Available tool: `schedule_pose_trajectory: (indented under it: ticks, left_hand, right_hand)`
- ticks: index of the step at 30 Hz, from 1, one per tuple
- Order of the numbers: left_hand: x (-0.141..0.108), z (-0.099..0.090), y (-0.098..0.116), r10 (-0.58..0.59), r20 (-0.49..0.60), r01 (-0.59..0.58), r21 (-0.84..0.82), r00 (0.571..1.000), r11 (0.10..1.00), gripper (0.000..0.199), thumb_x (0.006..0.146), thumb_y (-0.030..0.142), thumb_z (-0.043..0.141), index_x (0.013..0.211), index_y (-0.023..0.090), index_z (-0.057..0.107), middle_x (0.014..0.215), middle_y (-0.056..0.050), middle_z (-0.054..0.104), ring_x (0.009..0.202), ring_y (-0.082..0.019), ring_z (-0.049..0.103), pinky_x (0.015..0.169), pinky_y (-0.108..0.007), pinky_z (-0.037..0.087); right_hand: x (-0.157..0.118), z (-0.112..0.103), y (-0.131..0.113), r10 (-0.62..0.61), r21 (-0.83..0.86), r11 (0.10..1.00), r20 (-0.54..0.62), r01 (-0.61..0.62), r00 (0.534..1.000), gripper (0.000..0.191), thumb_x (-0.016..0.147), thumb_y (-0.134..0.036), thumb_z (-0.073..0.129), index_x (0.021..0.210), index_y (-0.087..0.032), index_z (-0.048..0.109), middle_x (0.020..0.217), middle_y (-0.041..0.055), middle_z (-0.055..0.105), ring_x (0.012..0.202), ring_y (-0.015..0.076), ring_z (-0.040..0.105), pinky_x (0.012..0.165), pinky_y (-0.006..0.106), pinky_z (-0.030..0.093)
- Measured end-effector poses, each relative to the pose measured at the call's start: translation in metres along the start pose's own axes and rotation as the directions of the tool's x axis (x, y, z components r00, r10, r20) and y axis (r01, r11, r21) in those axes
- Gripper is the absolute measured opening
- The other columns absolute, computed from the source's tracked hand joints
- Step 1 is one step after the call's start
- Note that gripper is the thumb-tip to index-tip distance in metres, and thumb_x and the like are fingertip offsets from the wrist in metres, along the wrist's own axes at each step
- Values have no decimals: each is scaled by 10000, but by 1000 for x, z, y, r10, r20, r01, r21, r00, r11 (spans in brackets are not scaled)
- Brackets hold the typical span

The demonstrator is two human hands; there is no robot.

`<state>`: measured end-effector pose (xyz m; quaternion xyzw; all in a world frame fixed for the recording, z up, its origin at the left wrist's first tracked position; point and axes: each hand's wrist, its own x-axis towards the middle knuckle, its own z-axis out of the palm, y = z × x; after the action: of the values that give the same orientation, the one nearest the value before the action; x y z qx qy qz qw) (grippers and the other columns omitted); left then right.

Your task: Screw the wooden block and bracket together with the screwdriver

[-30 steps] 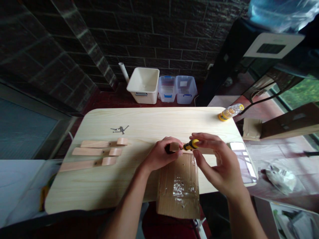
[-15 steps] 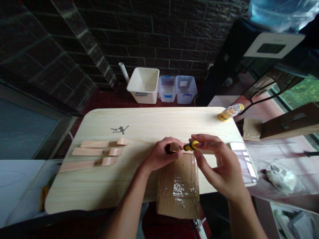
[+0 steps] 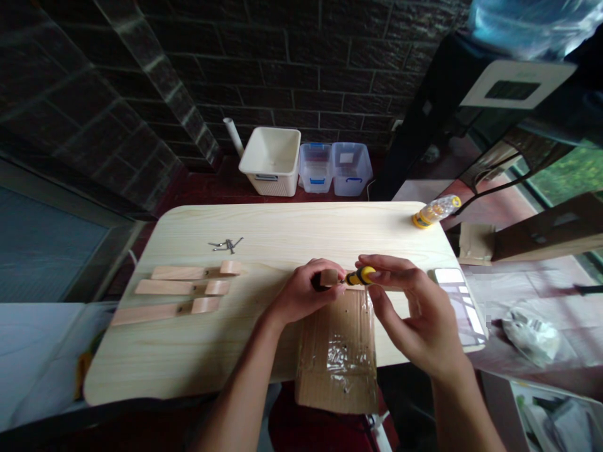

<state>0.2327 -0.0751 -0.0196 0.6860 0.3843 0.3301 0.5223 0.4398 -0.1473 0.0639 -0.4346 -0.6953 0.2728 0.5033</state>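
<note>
My left hand point(image 3: 306, 289) is closed around a small wooden piece point(image 3: 329, 278) at the far end of a taped cardboard piece point(image 3: 325, 370). In my right hand point(image 3: 409, 307) is a yellow and black screwdriver point(image 3: 362, 276), its handle end between thumb and fingers. Its tip points left and meets the wooden piece near my left fingertips; the exact contact is too small to make out. Three wooden strips with curved end blocks point(image 3: 176, 287) lie side by side at the left of the table. Several screws point(image 3: 228, 245) are heaped behind them.
The pale wooden table point(image 3: 282, 226) carries a clear bottle-shaped case with a yellow base point(image 3: 436, 211) at its back right corner and a phone-like slab point(image 3: 459, 307) at the right edge. Beyond it stand a white bin point(image 3: 271, 160) and two clear boxes point(image 3: 351, 168) on the floor.
Almost nothing differs. Both hands keep their places, with the screwdriver still against the wooden piece; my right fingers have shifted very slightly.
</note>
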Motion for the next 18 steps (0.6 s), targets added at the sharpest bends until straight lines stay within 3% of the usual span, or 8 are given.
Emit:
schedule_pose_trajectory:
  ticks: [18]
  left_hand:
    - [1,-1,2,-5,6,5,-8,1000,1000,157,885,337,783,1002,234,766,1119,-60,801,1079,-255,728,1050,-456,557]
  right_hand:
    - [0,1,6,-4,0,1000,8,4,1000,262,988,-54,677,1130,-273,657,1311,77,757,1223,236,751,990,435,648]
